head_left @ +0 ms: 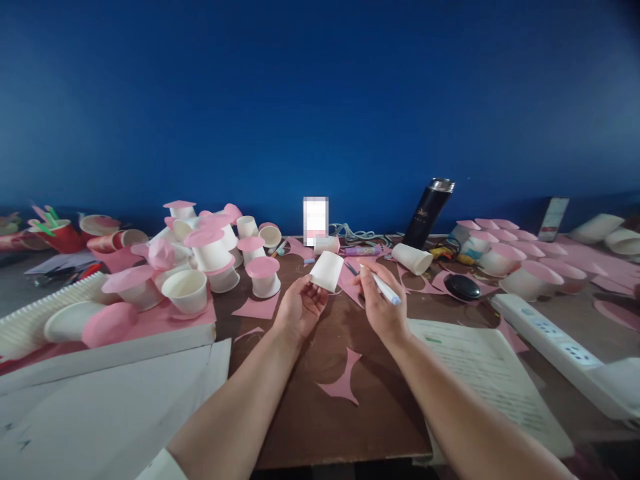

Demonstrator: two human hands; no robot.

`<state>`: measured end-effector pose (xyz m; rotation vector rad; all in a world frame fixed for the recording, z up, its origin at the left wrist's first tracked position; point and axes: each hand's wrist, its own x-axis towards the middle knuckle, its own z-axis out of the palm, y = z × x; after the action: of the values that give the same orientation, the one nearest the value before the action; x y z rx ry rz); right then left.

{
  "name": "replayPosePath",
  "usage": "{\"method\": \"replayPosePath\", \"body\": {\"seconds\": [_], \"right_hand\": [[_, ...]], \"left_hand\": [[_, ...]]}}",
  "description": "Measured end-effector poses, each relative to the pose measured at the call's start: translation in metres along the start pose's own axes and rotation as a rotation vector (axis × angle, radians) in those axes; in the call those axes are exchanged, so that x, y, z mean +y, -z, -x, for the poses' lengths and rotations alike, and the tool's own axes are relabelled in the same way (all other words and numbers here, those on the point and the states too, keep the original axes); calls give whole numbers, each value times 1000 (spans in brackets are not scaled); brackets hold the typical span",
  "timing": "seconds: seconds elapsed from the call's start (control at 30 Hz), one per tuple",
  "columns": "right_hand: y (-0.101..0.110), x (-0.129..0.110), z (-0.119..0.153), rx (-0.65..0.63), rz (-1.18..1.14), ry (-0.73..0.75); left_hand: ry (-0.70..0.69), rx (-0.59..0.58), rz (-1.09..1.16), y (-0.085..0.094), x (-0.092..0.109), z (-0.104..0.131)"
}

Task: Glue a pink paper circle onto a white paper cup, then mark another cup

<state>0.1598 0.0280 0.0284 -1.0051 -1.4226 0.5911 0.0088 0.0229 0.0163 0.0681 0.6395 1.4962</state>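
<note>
Sticks (44,228) in green and pink poke out of a red cup (73,235) at the far left, against a deep blue wall (320,100). Nearer, a ribbed white stack (55,300) lies slantwise, and below it a flat white board (120,407) covers the table's corner. Next comes a crowd of white paper cups (185,293), many with pink paper over an end, some upright and some toppled. One pink-topped cup (263,283) stands just apart from them, toward the middle.

The left hand (301,310) grasps a plain white cup (327,272) between thumb and fingers, tilted above the brown table (310,433) (which end is its mouth, I cannot make out). Below it lies a curved pink scrap (343,383). To the right, the right hand (385,307) grips a white marker (384,287) like a pen, one end pointing toward the held cup but apart from it.

Farther right, another white cup (409,259) lies on its side near a dark flask (425,213), with a glossy black oval object (463,287) beyond. A written sheet (493,383) reaches under the right forearm, beside a white power strip (555,340); behind, pink-topped cups (530,277) cluster before a leaning phone (553,220).
</note>
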Motion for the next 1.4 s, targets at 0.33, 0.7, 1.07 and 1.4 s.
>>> {"method": "replayPosePath", "body": {"seconds": [0.33,0.7,1.07,1.4], "right_hand": [[-12,21,-6,-230,-563,-578],[-8,34,-6,-66,-188,-318],[1,-7,7,-104,192,345],[-1,-2,8,-121,316,364]], "left_hand": [[142,-49,-62,-6,-7,10],[133,-127,-233,-5,-22,15],[32,2,-36,-4,-19,4],[12,-13,-57,-4,-20,4]]}}
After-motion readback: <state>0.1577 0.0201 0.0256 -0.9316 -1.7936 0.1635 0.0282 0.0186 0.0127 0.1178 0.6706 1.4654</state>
